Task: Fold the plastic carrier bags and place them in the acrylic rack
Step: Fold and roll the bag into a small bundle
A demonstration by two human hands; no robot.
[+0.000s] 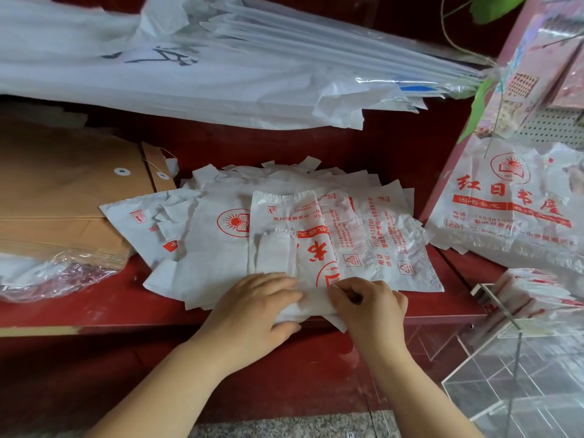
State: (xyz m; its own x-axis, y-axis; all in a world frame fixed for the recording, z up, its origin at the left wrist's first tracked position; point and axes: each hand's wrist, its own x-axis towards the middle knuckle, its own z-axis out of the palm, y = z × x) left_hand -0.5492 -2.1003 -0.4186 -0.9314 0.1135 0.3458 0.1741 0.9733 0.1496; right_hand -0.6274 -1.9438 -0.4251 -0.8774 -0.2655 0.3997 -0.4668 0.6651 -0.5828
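On the glossy red shelf (94, 308), the white, red-printed plastic carrier bag (284, 216) lies atop a pile of like bags (205, 248). The left hand (256, 308) presses it flat, fingers straight, likely steadying the crease; the right hand (369, 305) pinches its fold. The clear acrylic rack (483, 368) stands at four o'clock.

Left hand (257, 306) presses the half-folded carrier bag (294, 235) flat; right hand (371, 303) pinches its near edge; acrylic rack (518, 371) stands just right.
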